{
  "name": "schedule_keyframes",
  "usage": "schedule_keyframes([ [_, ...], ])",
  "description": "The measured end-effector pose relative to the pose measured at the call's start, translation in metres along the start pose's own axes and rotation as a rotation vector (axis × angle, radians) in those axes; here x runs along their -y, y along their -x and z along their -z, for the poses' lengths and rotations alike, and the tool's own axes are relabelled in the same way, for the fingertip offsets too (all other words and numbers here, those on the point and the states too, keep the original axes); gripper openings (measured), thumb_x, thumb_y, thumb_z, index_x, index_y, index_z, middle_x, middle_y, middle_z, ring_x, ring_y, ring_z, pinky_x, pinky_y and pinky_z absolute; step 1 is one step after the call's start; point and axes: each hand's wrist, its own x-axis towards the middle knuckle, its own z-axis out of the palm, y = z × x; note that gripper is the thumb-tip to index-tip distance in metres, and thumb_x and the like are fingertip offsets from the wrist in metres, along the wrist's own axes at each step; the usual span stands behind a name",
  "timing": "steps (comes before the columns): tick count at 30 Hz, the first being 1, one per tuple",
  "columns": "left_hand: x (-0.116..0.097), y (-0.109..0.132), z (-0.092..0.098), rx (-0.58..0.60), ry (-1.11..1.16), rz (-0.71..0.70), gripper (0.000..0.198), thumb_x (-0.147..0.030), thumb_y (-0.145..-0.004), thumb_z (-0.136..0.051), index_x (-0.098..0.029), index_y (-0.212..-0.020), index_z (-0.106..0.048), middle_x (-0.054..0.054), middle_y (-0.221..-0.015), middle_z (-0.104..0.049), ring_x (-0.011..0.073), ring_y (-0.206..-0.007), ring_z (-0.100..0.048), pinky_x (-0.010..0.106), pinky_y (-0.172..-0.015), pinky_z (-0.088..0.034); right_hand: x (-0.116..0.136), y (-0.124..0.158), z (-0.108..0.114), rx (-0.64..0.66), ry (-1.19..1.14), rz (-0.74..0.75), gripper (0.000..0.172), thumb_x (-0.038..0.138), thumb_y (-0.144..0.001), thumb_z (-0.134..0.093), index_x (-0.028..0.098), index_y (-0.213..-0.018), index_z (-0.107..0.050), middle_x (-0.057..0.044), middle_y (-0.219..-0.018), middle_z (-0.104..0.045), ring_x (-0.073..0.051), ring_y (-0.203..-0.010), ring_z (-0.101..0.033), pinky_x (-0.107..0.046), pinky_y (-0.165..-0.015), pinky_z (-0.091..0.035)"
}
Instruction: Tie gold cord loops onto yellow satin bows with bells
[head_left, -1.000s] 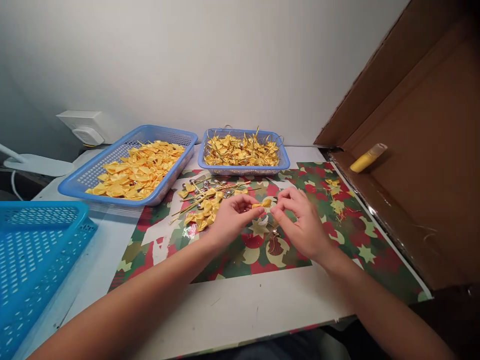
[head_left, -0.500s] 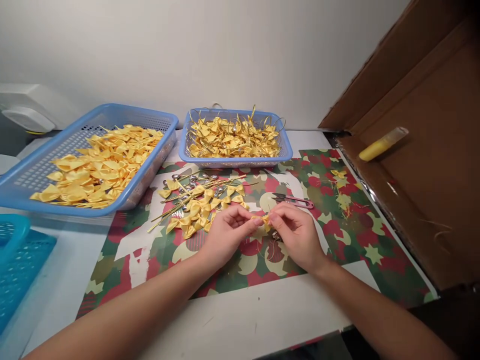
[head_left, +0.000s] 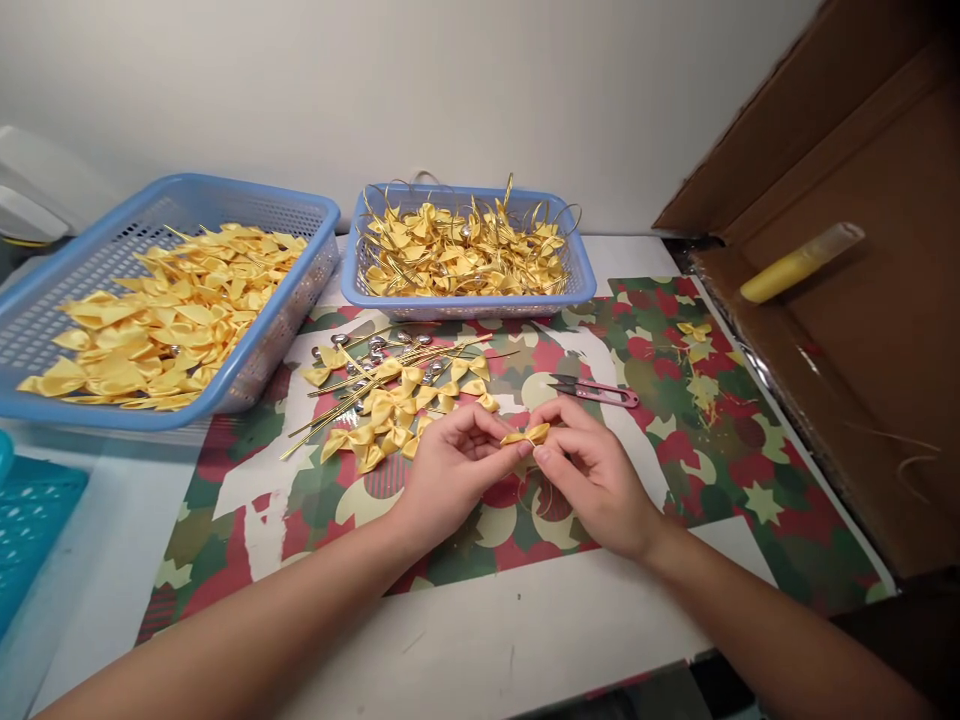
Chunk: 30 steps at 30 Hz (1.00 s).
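Between the fingertips of both hands is a yellow ribbon bow (head_left: 527, 435), with a thin cord (head_left: 546, 490) hanging below it. My left hand (head_left: 457, 465) pinches the bow from the left. From the right, my right hand (head_left: 592, 475) grips it with thumb and forefinger. Left of my hands lies a loose pile of yellow bows (head_left: 391, 408) mixed with small silver bells (head_left: 377, 344) and gold cords (head_left: 319, 427). Just beyond my right hand rest pink-handled thread snips (head_left: 594, 390), blades pointing left.
A large blue basket (head_left: 247, 370) of bows stands at the left; a smaller blue basket (head_left: 469, 305) of bows with cords is at the back. A turquoise basket (head_left: 37, 520) sits at the left edge. Cardboard (head_left: 847, 420) rises at the right, bearing a yellow tube (head_left: 799, 265).
The bow has turned in my fingers and now shows its side with the cord across its middle. The silver bell seen under my right hand is hidden now. The view has shifted slightly.
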Motion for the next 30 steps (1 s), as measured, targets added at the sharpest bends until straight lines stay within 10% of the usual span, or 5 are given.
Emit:
schedule_keyframes([
  [30,0.0024,0.0025,-0.0023,-0.021,-0.023,-0.075,0.016,-0.016,-0.066,-0.075,-0.017,-0.060,-0.060,0.000,-0.067,-0.068,0.0122,-0.064,-0.064,0.023,-0.061,-0.055,-0.0003,-0.0003,-0.0030,0.015,-0.072,-0.078,0.035,0.019,-0.088,-0.048,0.016,-0.054,-0.042,-0.005,-0.092,-0.047,-0.014,-0.080,-0.052,-0.026,-0.063,-0.042],
])
